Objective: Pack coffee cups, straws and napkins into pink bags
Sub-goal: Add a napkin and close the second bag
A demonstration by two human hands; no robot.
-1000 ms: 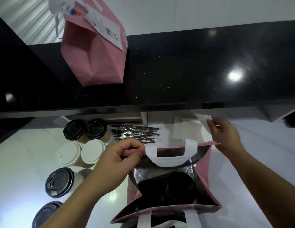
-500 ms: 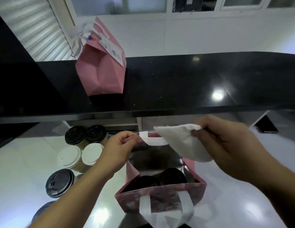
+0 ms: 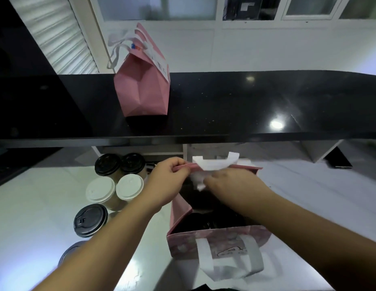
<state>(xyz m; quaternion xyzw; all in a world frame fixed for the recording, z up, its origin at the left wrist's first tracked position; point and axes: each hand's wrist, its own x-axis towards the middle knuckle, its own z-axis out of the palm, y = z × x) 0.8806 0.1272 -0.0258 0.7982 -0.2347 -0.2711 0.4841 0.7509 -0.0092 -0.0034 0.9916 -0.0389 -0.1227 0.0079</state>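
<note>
An open pink bag with white handles stands on the white counter in front of me, black-lidded cups dark inside it. My left hand pinches the bag's far rim at its left corner. My right hand reaches over the bag's mouth and holds a white napkin just inside the opening. To the left of the bag stand several coffee cups: two with black lids at the back, two with white lids, and a black-lidded one nearer me. The straws are hidden behind my left hand.
A closed pink bag with a white label stands on the raised black counter beyond. Another dark lid shows at the lower left beside my forearm. A dark flat device lies at the far right.
My right hand has carried the napkin down from above the bag into its mouth. My left hand still pinches the far rim. The view has tilted upward.
</note>
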